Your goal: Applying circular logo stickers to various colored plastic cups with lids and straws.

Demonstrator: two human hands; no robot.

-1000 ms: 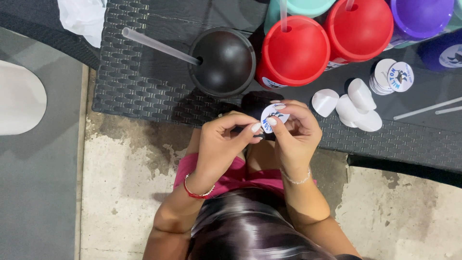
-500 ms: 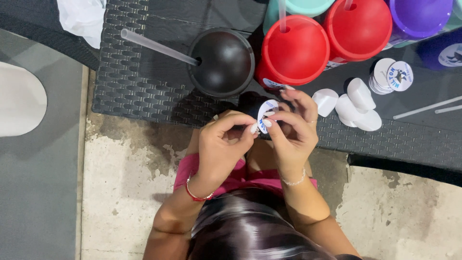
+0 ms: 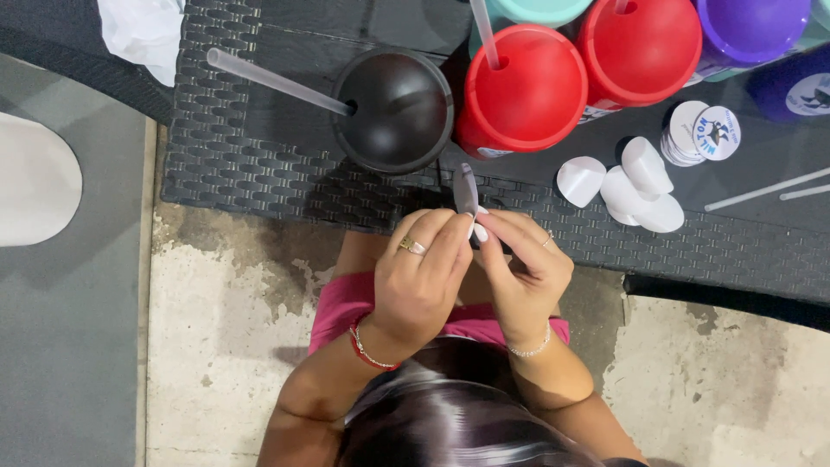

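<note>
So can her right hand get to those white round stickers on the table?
Probably yes. The white round stickers lie in the open on the wicker table, just beyond the right hand, with nothing between, though both hands are pinching a sticker.

A dark woven wicker table (image 3: 259, 173) fills the upper part of the view, and its surface shows a regular plaited pattern. Below it lies a concrete floor (image 3: 233, 346), pale and worn, with dark stains and rough patches near the edge of the table. On the left, a smooth grey surface (image 3: 69, 346) runs beside the concrete, separated from it by a straight line. A white rounded object (image 3: 35, 182) rests on this grey part. The light is soft and even, with only weak shadows under the table.
</note>
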